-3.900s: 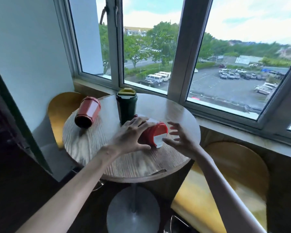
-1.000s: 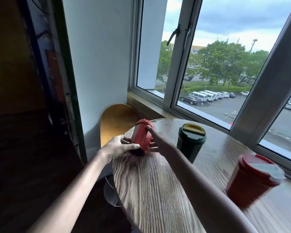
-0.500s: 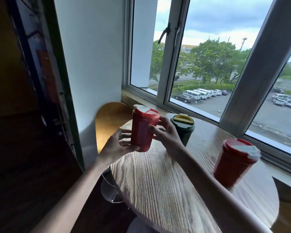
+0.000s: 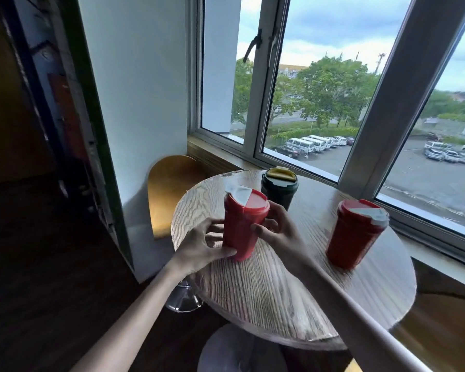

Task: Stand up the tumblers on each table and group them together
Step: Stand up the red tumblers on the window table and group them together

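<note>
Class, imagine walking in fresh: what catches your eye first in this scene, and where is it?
Both hands, the left hand and right hand, clasp an upright red tumbler on the round wooden table. A second red tumbler stands apart to the right, and a dark green tumbler stands behind, toward the window.

yellow stool point(image 4: 172, 183), window point(image 4: 320, 103) — parked vans point(image 4: 310, 143)

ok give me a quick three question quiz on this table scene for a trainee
1. True or false: all three tumblers stand upright.
2. Which tumbler do the left hand and right hand hold: A) red tumbler near the table's left edge B) green tumbler C) red tumbler on the right?
3. What colour is the green tumbler's lid?

Key: 1 true; 2 A; 3 yellow.
</note>
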### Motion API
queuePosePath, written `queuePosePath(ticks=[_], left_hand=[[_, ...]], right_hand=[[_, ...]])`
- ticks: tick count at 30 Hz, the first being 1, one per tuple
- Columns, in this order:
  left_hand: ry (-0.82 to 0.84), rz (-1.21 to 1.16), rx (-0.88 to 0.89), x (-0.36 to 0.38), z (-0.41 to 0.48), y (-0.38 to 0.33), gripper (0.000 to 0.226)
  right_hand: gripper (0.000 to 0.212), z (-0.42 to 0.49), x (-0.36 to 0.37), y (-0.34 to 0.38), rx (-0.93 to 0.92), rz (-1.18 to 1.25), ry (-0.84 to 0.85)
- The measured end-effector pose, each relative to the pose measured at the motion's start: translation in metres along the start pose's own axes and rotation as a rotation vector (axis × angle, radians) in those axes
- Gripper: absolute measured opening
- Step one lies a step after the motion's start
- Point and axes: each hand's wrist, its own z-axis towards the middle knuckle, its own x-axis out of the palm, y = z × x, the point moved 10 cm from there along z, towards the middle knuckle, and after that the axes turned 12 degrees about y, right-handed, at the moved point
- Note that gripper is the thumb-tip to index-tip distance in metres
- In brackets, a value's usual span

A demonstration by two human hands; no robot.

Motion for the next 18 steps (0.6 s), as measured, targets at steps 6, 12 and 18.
queuePosePath(ticks=[6, 12, 18], left_hand=[[0.009, 0.003, 0.008, 0.005, -0.005, 0.005, 0.070], [0.032, 0.002, -0.009, 0.007, -0.006, 0.012, 0.070], [0.022, -0.023, -0.005, 0.007, -0.007, 0.010, 0.080]], right_hand=[[0.072, -0.004, 0.002, -0.007, 0.015, -0.022, 0.007], [0.061, -0.006, 0.005, -0.011, 0.056, -0.091, 0.017], [0.037, -0.059, -0.034, 0.025, 0.000, -0.650, -0.352]])
